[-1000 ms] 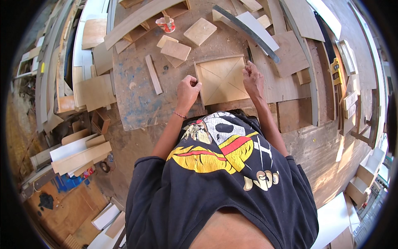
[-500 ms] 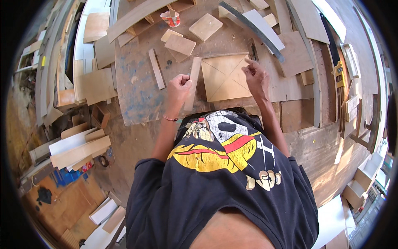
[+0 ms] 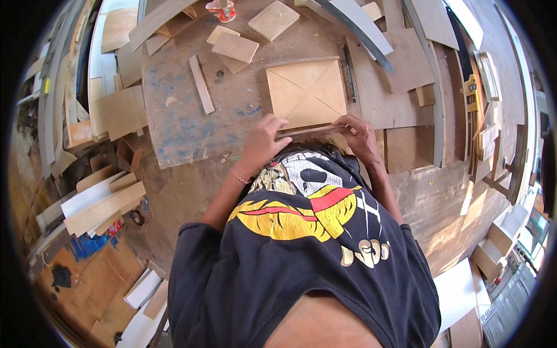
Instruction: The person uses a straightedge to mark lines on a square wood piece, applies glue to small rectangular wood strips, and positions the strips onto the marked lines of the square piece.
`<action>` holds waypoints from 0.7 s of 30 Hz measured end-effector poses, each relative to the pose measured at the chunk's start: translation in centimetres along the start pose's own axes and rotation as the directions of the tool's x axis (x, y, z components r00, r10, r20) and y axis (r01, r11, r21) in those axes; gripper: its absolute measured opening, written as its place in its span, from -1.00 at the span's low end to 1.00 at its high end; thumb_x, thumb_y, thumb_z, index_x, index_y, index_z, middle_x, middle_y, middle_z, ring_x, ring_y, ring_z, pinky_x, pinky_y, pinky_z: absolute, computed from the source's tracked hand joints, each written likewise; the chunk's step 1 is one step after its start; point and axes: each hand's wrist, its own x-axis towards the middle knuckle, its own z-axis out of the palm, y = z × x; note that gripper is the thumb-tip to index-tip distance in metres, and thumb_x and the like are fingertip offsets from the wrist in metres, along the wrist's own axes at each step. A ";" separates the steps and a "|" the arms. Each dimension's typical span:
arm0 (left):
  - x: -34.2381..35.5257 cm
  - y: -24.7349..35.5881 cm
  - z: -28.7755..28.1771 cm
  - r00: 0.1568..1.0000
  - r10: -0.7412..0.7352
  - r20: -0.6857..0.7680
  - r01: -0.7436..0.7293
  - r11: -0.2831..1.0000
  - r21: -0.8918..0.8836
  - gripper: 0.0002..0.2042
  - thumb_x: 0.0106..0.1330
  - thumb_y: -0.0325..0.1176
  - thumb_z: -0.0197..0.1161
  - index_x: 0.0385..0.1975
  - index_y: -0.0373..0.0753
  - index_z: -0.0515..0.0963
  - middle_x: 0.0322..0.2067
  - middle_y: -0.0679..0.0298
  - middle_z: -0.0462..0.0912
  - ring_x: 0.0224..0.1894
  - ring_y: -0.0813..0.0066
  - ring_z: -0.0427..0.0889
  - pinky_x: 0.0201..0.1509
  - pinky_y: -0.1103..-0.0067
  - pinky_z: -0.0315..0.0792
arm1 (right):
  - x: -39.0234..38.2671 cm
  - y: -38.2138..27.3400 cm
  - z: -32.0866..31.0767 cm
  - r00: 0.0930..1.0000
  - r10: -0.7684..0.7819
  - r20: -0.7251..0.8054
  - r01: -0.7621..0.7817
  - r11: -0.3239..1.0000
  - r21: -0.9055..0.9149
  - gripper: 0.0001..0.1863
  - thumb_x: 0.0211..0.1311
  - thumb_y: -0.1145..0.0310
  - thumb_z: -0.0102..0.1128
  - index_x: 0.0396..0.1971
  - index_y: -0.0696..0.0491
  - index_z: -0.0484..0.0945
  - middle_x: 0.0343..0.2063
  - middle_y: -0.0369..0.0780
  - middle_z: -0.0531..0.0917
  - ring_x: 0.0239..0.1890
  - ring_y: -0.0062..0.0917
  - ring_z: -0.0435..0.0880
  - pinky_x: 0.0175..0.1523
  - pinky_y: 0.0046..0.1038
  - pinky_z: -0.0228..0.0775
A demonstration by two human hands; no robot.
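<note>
A square light-wood panel [image 3: 307,90] with two crossing diagonal lines lies on the worktable in front of me. Along its far edge runs a thin wooden batten [image 3: 303,60]. Close to its near edge is a narrow wooden strip [image 3: 308,131], held level between my hands. My left hand [image 3: 266,140] has the strip's left end between thumb and fingers. Bent fingers of my right hand [image 3: 358,137] grip the other end near the panel's right corner. A thin dark stick, perhaps a pencil [image 3: 350,72], lies right of the panel.
Another loose strip [image 3: 201,85] lies left on the worktable [image 3: 168,116]. Farther back are wood blocks [image 3: 274,21] and a red-and-white cup [image 3: 221,10]. A curved dark-edged piece [image 3: 362,37] and boards crowd the right; stacked offcuts [image 3: 104,203] stand lower left.
The strip that stood lengthwise left of the panel in my left hand has turned crosswise along the near edge. My right hand has come down from the panel's far right corner onto it.
</note>
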 end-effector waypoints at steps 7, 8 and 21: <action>-2.3 -1.5 1.3 0.976 -0.216 -0.016 0.212 0.970 -0.115 -0.74 -0.03 -0.40 0.34 -0.35 -0.28 0.46 -0.41 0.19 0.49 -0.36 0.24 0.54 -0.30 0.46 0.42 | -0.3 2.0 0.4 0.981 -0.104 -0.165 0.076 0.983 -0.169 -0.88 -0.13 0.57 0.22 -0.49 0.08 0.60 -0.47 -0.23 0.56 -0.40 -0.42 0.57 -0.32 -0.47 0.39; -2.4 -1.7 1.7 0.984 -0.173 -0.050 0.168 0.982 -0.087 -0.75 -0.03 -0.41 0.33 -0.36 -0.28 0.46 -0.42 0.19 0.49 -0.38 0.25 0.54 -0.32 0.46 0.42 | -0.3 2.0 0.5 0.982 -0.099 -0.164 0.071 0.983 -0.168 -0.89 -0.12 0.56 0.22 -0.50 0.08 0.60 -0.46 -0.23 0.55 -0.40 -0.42 0.57 -0.31 -0.47 0.40; -2.4 -2.1 3.0 0.940 -0.236 -0.247 0.190 0.962 -0.197 -0.83 0.07 -0.53 0.26 -0.36 -0.33 0.45 -0.44 0.18 0.54 -0.45 0.42 0.59 -0.36 0.60 0.49 | -0.6 3.2 0.9 0.970 -0.027 -0.242 -0.003 0.993 -0.121 -0.88 -0.12 0.56 0.21 -0.49 0.07 0.60 -0.45 -0.18 0.56 -0.43 -0.39 0.59 -0.36 -0.47 0.40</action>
